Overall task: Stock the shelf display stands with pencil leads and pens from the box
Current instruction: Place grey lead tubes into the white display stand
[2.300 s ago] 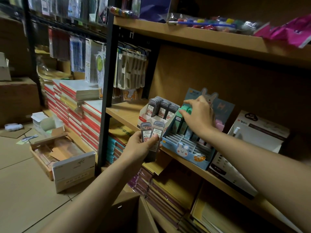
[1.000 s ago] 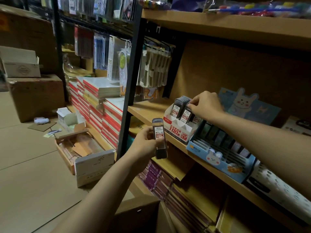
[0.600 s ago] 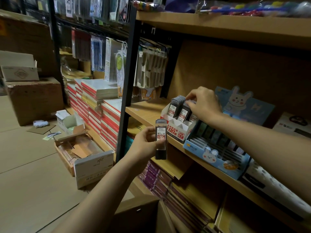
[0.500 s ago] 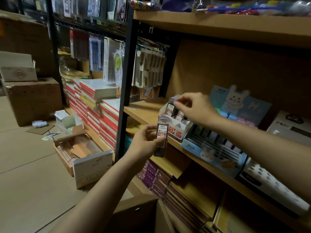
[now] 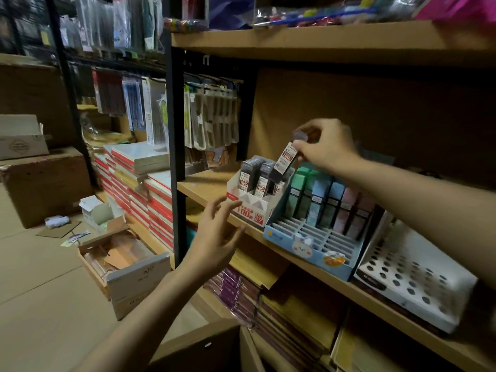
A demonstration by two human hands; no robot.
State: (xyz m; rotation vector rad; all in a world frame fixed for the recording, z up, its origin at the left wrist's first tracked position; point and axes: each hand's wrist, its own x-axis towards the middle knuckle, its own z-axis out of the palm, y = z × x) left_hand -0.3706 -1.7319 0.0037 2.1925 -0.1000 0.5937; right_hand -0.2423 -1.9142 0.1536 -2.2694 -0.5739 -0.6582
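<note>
Lead case (image 5: 286, 158) between right fingers (image 5: 300, 146)

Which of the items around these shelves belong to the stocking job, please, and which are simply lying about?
In the job: lead case in right hand; white lead stand; blue rabbit stand; empty left hand.
Lying about: notebook stacks; hanging packets; floor carton.

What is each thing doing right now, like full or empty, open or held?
Right hand: grip shut on a lead case.
Lead case: held tilted above the white stand.
Left hand: open, holding nothing.
White stand: holds lead cases, upright.
Blue stand: back row filled, front slots empty.
Holed tray: empty.
Floor box: open.
</note>
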